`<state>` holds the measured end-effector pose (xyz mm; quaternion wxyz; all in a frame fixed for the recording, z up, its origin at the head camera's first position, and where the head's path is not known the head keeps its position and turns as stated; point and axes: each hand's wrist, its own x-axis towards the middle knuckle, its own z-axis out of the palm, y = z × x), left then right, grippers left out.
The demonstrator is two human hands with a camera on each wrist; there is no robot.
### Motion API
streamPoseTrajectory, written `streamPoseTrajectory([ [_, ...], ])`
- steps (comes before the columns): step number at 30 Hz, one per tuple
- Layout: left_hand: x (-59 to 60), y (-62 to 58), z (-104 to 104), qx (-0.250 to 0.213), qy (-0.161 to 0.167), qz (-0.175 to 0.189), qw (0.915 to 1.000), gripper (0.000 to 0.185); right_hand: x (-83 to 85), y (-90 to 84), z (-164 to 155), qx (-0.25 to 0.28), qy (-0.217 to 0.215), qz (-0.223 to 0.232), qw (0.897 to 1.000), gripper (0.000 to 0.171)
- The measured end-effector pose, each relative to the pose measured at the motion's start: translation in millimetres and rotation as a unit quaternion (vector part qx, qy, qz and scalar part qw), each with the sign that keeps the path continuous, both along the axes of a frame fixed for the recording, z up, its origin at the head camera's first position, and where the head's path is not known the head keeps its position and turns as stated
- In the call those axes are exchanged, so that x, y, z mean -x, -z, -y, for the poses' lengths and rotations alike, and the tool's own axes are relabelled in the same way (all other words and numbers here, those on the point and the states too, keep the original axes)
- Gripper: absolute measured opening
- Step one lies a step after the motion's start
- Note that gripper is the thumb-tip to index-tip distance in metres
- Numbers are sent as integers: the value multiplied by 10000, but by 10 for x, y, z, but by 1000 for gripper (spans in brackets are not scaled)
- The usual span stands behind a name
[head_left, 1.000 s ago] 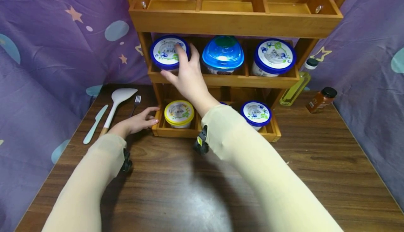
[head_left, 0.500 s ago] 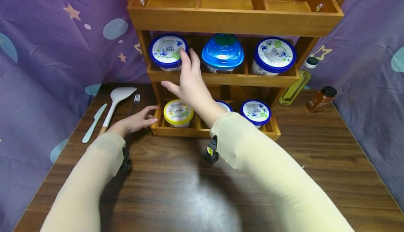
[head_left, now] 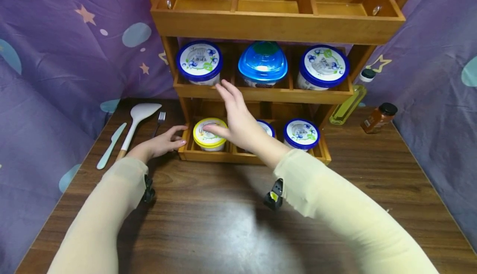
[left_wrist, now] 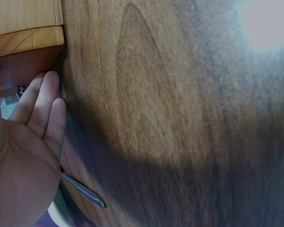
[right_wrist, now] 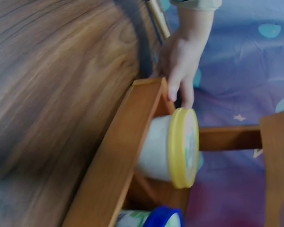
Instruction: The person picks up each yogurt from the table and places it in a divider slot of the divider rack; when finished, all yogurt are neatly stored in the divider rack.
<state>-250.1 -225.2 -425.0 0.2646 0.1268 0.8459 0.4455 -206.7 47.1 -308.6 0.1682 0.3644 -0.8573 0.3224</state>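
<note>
My left hand (head_left: pixel 160 145) touches the left end of the bottom tier of a wooden three-tier shelf (head_left: pixel 275 27), fingers relaxed and holding nothing. In the left wrist view its fingertips lie at the wooden corner (left_wrist: pixel 33 40). My right hand (head_left: pixel 240 125), fingers spread, is in front of the shelf with nothing in it; its thumb overlaps a yellow-lidded tub (head_left: pixel 209 144). A blue-lidded tub (head_left: pixel 199 61) stands upright in the middle tier's left compartment. Beside it are a tub with a domed blue lid (head_left: pixel 262 66) and another blue-lidded tub (head_left: pixel 323 65).
Two more blue-lidded tubs stand in the bottom tier, one at right (head_left: pixel 301 133), the middle one (head_left: pixel 267 127) partly behind my right hand. On the table's left lie a knife (head_left: pixel 112 146), a white spatula (head_left: pixel 143 113) and a fork (head_left: pixel 161 118). An oil bottle (head_left: pixel 348 106) and a spice jar (head_left: pixel 379 118) stand at right.
My right hand has drawn away from the left blue-lidded tub in the middle tier, down and to the right. My left hand has stayed at the shelf's left end.
</note>
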Motion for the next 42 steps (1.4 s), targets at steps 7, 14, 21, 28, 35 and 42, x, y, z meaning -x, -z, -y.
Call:
streamPoseTrajectory([
  [7,-15,4,5,-18,22,41,10000,64,-10,147,-275,182,-635,310,9973,90],
  [14,-13,9,7,62,86,61,9999,65,-3,191,-541,-414,-478,409,9972,82],
  [21,-27,-14,-18,21,121,44,9999,65,-3,280,-821,-312,-365,838,9953,77],
  [28,-9,29,-11,-107,130,73,9998,65,-10,414,-1171,-250,-149,1468,9887,69],
  [35,-7,42,22,-288,287,-135,9991,71,-6,536,-1528,-262,76,1525,9879,64],
  [42,-3,41,5,-188,174,-39,9997,67,-40,647,-1827,-144,586,1638,9847,66],
])
